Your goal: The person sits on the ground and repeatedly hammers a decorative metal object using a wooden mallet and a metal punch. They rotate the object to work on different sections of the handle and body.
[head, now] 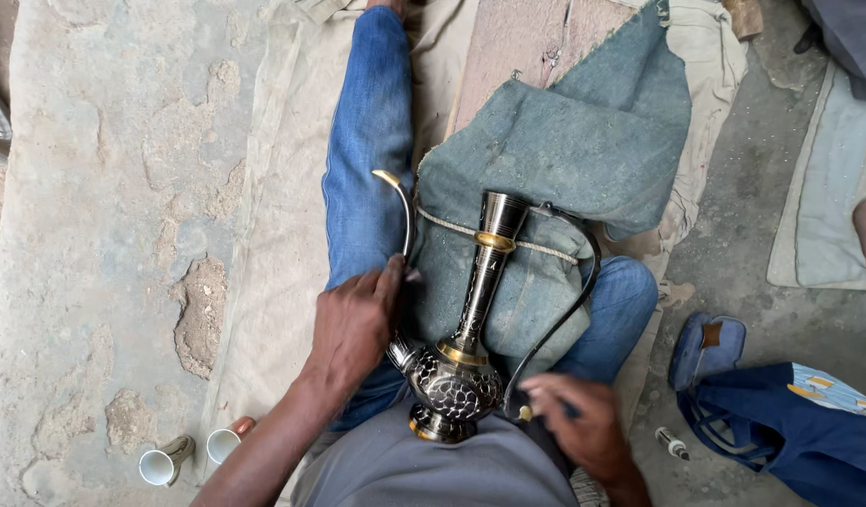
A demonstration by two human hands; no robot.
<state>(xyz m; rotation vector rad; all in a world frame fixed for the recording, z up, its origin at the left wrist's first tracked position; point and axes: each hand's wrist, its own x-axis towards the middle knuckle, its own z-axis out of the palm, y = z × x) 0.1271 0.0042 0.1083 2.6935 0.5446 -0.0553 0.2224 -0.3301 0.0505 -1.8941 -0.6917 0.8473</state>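
A dark engraved metal ewer (454, 377) with brass bands, a long neck (487, 263) and a thin curved spout (402, 208) lies on my lap, its neck resting on a grey-green cloth pad (583, 141). My left hand (355, 324) rests against the spout's lower part, with a small pale thing pinched in its fingertips. Beside the base, my right hand (583, 422) grips the ewer's dark curved handle (574, 300). A cord (545, 249) runs across the pad under the neck.
I sit on a beige sheet (283, 235) over a rough concrete floor (104, 188). Two small white cups (193, 455) lie at the lower left. At the right are a blue sandal (705, 349), a blue bag (799, 432) and a small marker-like tube (672, 443).
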